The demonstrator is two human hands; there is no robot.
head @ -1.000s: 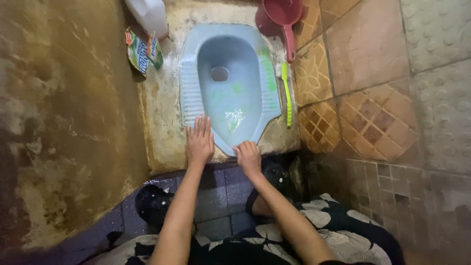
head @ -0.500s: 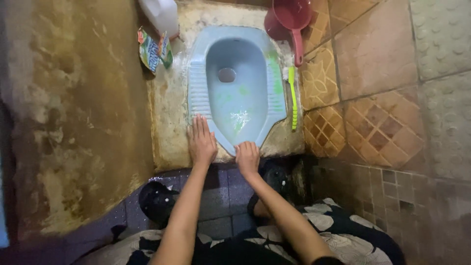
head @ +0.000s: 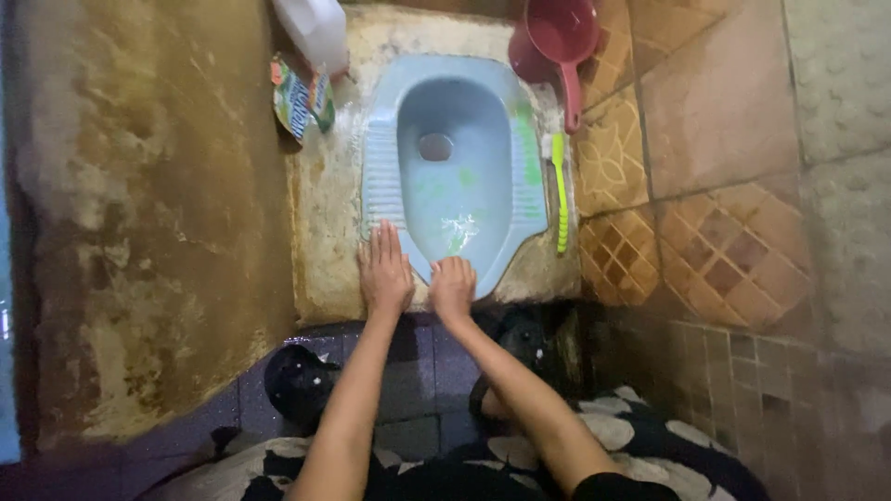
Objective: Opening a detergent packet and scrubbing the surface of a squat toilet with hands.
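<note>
1. Stained wall (head: 139, 232): shown along the left side of the view, well apart from both hands.
2. Patterned tiles (head: 705, 186): seen to the right of the pan.
3. Blue squat pan (head: 455, 167): set into a worn, pale concrete surround (head: 325, 250), with its near, narrow end just beyond the hands. Green streaks are visible on its right footrest and in the bowl. The rubbing of the near rim is judged to be done best with firm, short strokes kept on the rim, and with weight carried by the bracing hand so that slipping on the wet surface is avoided.
4. Red dipper (head: 557, 37) and white jug (head: 316, 28): placed at the far end of the pan, right and left.
5. Left hand (head: 383, 269): laid flat, palm down, fingers extended and held close together, across the pan's left edge and the surround. Nothing is gripped.
6. Right hand (head: 453, 288): curled, knuckles up, pressed on the near rim of the pan. Whether something is enclosed beneath it cannot be told.
7. Green brush (head: 560, 195): lying along the right edge, untouched.
8. Sachet (head: 299, 97): resting by the jug.
</note>
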